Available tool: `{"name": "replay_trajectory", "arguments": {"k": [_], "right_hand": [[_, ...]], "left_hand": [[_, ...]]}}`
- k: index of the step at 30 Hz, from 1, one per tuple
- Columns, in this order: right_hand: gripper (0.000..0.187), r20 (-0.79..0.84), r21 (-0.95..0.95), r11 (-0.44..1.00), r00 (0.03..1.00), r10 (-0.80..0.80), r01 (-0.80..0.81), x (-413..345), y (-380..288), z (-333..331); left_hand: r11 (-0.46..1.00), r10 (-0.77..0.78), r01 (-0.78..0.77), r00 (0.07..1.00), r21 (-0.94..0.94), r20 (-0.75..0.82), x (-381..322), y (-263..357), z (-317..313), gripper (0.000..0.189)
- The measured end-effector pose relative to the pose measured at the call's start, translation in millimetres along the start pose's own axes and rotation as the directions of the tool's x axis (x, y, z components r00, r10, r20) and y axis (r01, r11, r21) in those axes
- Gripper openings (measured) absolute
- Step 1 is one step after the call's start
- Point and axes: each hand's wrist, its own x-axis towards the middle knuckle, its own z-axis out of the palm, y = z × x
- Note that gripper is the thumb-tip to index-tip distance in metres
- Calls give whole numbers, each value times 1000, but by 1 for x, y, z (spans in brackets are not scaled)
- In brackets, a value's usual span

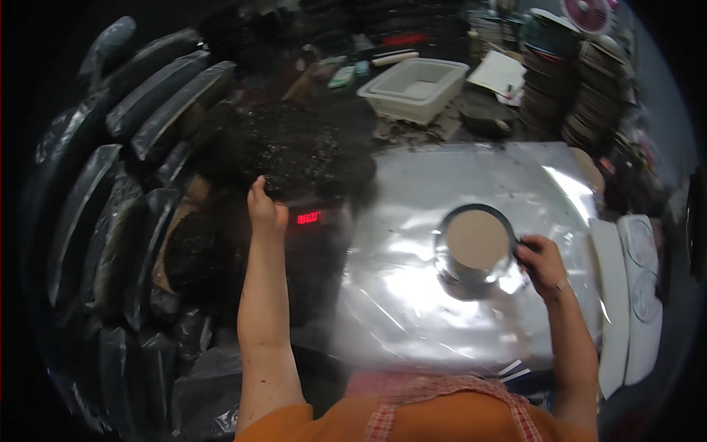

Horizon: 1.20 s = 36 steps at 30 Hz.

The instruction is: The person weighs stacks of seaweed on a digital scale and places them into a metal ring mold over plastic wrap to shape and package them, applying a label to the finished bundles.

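Observation:
My left hand [266, 207] is at the near left edge of a dark, glossy, roughly round mass [293, 143], beside a red digital display [308, 217]. Its fingers point away from me with the thumb out to the right; whether they grip the mass is unclear in the blur. My right hand [544, 264] grips the dark handle of a round, dark-rimmed ring or pan [442, 243]. Inside the rim shows a flat beige disc [478, 239]. Under the ring lies a shiny, clear plastic sheet or bag [397, 326].
Several plastic-wrapped dark packs [165, 99] crowd the left side. Another dark mass [193, 251] lies left of my forearm. A white plastic tub [417, 91] stands at the back, near dark round stacks [594, 105]. Long white packages [640, 298] lie at the right.

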Motion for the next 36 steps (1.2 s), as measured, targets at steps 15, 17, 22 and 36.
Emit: {"name": "replay_trajectory", "arguments": {"k": [15,17,22,36], "right_hand": [[55,390,-637,504,808,-442,583,48,-29,69],[55,480,-680,284,704,-523,676,45,-29,67],[43,492,-506,568,759,-427,648,52,-45,75],[23,422,-780,421,886,-194,463,45,-37,-5]], "left_hand": [[927,-374,358,866,111,333,-213,-124,164,30],[909,-399,410,806,74,438,-210,-120,161,32],[968,-251,231,896,100,366,-191,-129,150,33],[292,-544,-813,292,503,787,-201,-176,79,37]]}}
